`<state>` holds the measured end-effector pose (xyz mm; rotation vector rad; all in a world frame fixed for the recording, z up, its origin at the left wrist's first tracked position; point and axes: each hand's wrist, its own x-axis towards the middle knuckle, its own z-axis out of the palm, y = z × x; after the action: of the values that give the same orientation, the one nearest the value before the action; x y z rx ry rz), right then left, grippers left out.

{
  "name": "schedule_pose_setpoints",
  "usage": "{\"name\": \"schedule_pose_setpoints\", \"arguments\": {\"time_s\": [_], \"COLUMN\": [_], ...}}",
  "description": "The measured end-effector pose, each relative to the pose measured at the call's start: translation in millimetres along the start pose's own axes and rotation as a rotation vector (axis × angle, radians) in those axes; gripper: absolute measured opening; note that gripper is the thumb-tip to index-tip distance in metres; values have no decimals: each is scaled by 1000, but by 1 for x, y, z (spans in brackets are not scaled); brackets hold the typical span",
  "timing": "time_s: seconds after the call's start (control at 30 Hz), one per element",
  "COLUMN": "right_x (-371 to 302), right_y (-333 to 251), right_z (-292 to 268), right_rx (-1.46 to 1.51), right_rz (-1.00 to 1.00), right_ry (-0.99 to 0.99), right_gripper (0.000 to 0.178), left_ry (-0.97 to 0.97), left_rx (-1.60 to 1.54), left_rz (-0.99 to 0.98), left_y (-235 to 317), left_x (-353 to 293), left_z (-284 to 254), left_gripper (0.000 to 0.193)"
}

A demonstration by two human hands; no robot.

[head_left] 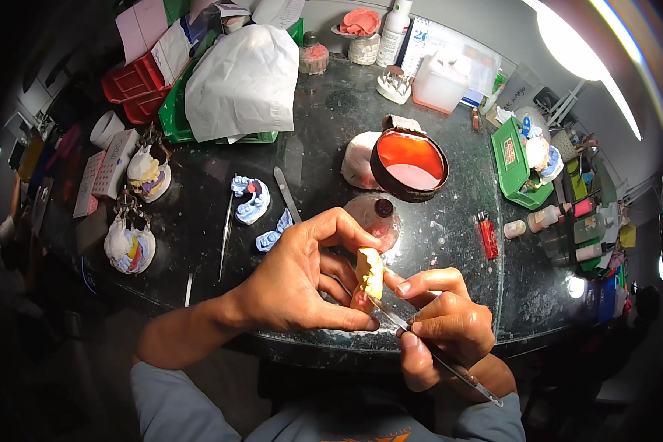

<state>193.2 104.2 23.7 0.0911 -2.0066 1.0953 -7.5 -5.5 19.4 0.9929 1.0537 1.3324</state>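
My left hand point(291, 283) grips a small yellow dental cast point(370, 267) between thumb and fingers, just above the front edge of the bench. My right hand point(455, 324) is closed round a thin metal carver point(470, 379), held like a pen and slanting down to the right. Its upper tip touches or nearly touches the lower end of the cast. Part of the cast is hidden by the left fingers. Just behind my left fingertips stands a clear glass jar with a dark cap point(384, 208).
A dark round pan of red wax point(412, 163) sits past the jar. Blue moulds point(252, 200), tweezers point(227, 234) and a flat metal blade point(286, 193) lie left. Mounted casts point(130, 243) stand farther left. Rightward are a red lighter point(488, 236) and green bin point(514, 166).
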Motion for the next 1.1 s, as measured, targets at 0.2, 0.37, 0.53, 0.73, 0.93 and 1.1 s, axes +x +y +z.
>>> {"name": "schedule_pose_setpoints", "arguments": {"time_s": [0.2,0.37,0.53,0.73,0.93,1.1], "right_x": [1,3,3,3,3,2], "right_y": [0,-2,-2,0,-5,-5], "right_z": [2,2,0,2,-2,-2], "right_rx": [-1,8,15,-9,22,42], "right_rz": [6,1,-5,-30,5,32], "right_ry": [-1,-22,0,-18,15,10], "right_gripper": [24,23,24,28,28,28], "left_ry": [10,15,5,4,-103,-135], "left_rx": [-4,0,-16,13,-133,-240], "left_rz": [-4,-6,-7,-10,-111,-155], "left_y": [-1,-1,2,3,9,4], "left_x": [-1,-1,0,0,1,-2], "left_z": [0,-1,1,0,-1,-5], "left_gripper": [71,71,72,72,80,83]}}
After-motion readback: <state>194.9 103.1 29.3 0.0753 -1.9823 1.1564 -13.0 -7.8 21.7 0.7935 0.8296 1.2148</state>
